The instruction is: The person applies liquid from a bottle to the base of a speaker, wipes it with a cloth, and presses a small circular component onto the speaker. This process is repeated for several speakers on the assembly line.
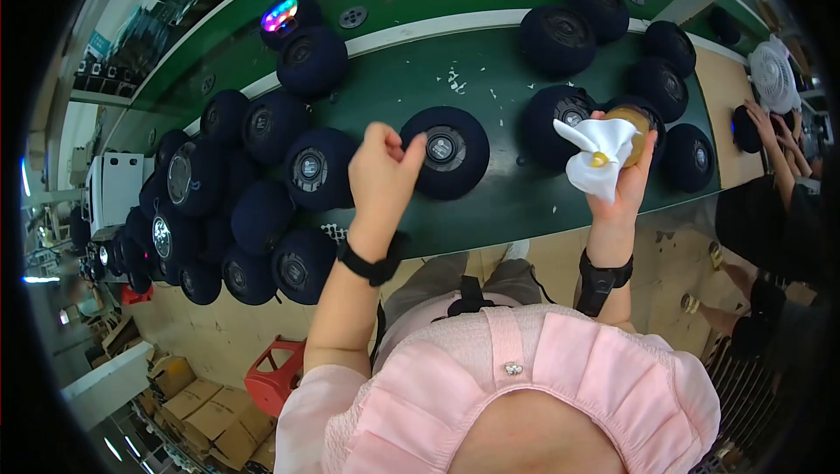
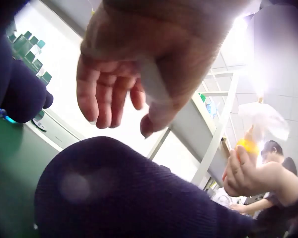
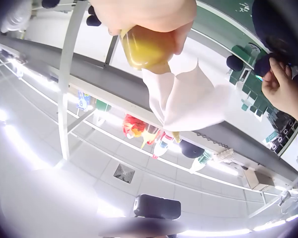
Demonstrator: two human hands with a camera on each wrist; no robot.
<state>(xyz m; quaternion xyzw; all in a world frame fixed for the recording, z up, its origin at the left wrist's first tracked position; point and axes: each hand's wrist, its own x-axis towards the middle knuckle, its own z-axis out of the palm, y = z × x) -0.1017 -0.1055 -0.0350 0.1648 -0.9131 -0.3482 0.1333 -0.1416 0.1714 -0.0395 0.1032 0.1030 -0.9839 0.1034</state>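
Note:
A round, dark-blue fabric-covered speaker (image 1: 468, 172) lies on the green table with its black central disc facing up. My left hand (image 1: 382, 172) is at that speaker's left edge, fingers loosely bent and nothing between them. In the left wrist view the hand hangs over the curved fabric (image 2: 114, 188), a gap showing between thumb and fingers. My right hand (image 1: 632, 184) grips a yellowish squeeze bottle (image 3: 146, 47) over the table's right part. A white cloth (image 1: 591, 172) drapes around the bottle's neck, and its yellow tip (image 1: 598, 159) pokes through.
Many similar speakers crowd the left side (image 1: 262, 124), and several more stand at the right (image 1: 560, 41). One at the back glows with coloured lights (image 1: 282, 15). Another person's hands (image 1: 774, 137) work at the far right near a white fan (image 1: 773, 72). A red stool (image 1: 271, 376) stands below left.

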